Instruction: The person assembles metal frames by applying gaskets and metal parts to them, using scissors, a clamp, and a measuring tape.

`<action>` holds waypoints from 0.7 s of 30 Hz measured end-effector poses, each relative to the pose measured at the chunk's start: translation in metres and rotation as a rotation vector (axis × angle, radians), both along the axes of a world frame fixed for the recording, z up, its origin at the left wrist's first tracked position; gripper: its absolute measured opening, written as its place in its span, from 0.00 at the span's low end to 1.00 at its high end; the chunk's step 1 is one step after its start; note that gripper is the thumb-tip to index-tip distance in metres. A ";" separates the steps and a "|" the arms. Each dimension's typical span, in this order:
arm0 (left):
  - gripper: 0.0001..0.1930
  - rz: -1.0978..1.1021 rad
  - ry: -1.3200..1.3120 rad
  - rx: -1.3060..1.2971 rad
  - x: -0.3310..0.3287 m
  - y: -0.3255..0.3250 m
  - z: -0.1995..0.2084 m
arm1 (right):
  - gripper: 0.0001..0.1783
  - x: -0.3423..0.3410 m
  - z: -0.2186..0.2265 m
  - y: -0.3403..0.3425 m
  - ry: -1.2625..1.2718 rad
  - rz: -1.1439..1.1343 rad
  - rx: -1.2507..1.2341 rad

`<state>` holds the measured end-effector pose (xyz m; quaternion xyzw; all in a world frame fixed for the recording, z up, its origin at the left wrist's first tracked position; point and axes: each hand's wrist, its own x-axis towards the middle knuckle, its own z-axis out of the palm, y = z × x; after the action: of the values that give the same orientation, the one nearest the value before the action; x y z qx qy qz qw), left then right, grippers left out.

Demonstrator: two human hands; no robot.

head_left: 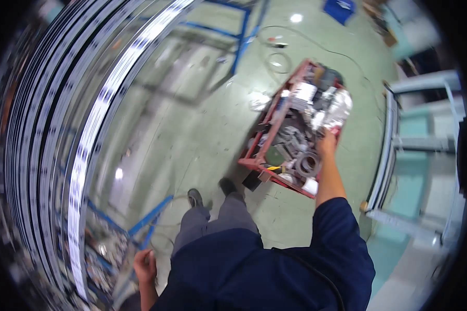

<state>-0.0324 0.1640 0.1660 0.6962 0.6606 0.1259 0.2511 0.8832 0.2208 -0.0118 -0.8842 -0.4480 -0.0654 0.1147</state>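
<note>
My right hand (325, 143) reaches down into a red cart (275, 136) at the right, beside a clear plastic bag (339, 108). Its fingers are bent among the contents, and motion blur hides what they grip. Near it in the cart lie small grey metal parts (291, 137), a ring-shaped roll (308, 164) and a white box (303, 92). My left hand (145, 265) hangs low at the left, away from the cart. Its fingers are curled in, and no object shows in them.
Long metal profiles (96, 122) run along the left on a blue frame (149, 215). A cable (332, 49) curls over the green floor behind the cart. At the right stands a grey metal frame (423, 144). A blue bin (340, 9) sits at the far end.
</note>
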 end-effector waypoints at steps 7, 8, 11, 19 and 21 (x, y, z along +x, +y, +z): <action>0.19 0.238 0.074 -0.770 0.025 -0.124 -0.025 | 0.33 0.024 -0.033 0.023 -0.092 0.197 -0.350; 0.19 0.303 0.076 -0.801 0.015 -0.149 -0.037 | 0.33 0.010 -0.032 0.028 -0.084 0.137 -0.503; 0.21 0.355 0.034 -0.791 -0.008 -0.179 -0.031 | 0.34 -0.003 0.009 -0.009 -0.133 0.214 -0.281; 0.24 0.719 -0.329 -0.361 -0.083 -0.317 -0.040 | 0.31 -0.253 0.092 0.007 0.172 -0.133 0.537; 0.24 0.808 -0.435 -0.306 -0.103 -0.363 -0.035 | 0.32 -0.335 0.124 0.019 0.239 -0.110 0.692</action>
<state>-0.1349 -0.1986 0.1307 0.2966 0.8212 0.2572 0.4141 0.5486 0.2396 0.1123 -0.8173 -0.3345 -0.1153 0.4548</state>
